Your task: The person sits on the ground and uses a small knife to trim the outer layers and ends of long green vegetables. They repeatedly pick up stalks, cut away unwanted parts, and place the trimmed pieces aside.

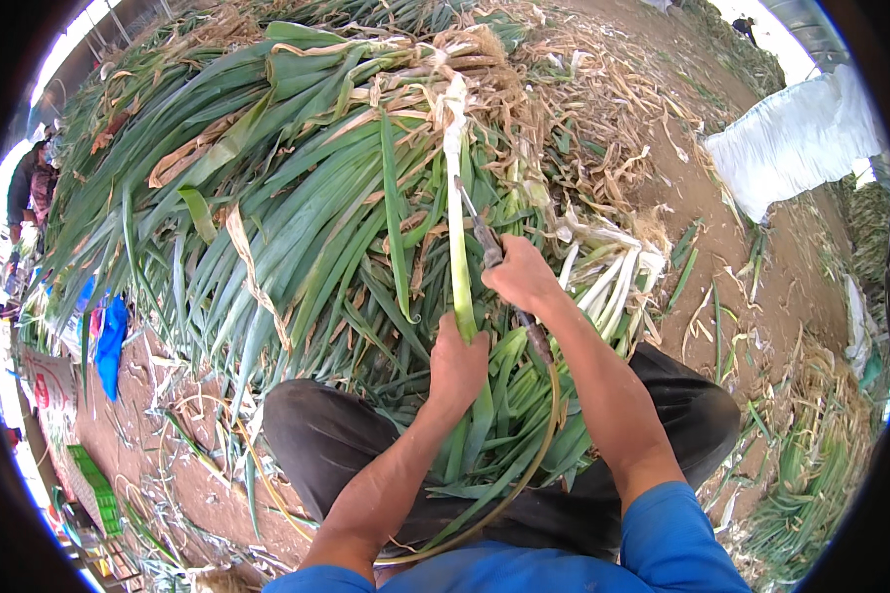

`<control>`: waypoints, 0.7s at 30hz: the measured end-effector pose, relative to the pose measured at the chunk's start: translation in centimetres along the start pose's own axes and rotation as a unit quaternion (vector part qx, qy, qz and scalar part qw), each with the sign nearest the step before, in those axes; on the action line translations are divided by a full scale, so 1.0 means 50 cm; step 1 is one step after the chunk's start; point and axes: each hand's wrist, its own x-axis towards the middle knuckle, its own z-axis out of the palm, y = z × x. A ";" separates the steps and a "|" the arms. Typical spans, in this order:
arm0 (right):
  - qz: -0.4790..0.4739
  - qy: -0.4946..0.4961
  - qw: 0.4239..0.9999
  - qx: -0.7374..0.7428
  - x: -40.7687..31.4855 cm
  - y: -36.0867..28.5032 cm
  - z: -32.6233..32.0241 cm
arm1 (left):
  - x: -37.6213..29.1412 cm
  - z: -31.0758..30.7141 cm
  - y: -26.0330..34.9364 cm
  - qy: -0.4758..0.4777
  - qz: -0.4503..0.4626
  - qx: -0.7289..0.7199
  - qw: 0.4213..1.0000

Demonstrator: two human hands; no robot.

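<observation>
My left hand (458,363) grips a long green onion (456,244) where its white stalk turns green; the root end points away from me and its leaves hang over my lap. My right hand (523,274) is closed around an air blow gun (489,244) with a thin metal nozzle, whose tip lies against or very close to the white stalk. A yellowish hose (538,459) runs from the gun's rear end down across my lap. Right of my right hand lie several green onions with bare white stalks (612,289). Untrimmed green onions (282,200) are heaped before me and to the left.
Dry husks (601,141) litter the brown soil (697,185). White sheeting (793,141) lies at the upper right, more green onions (808,474) at the lower right. A green crate (96,485) and a blue plastic bag (111,348) are at the left. A person (33,181) is at the far left edge.
</observation>
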 end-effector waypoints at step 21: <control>0.128 -0.012 0.988 0.082 0.139 0.064 0.004 | -0.028 0.023 -0.021 -0.049 -0.055 -0.042 0.996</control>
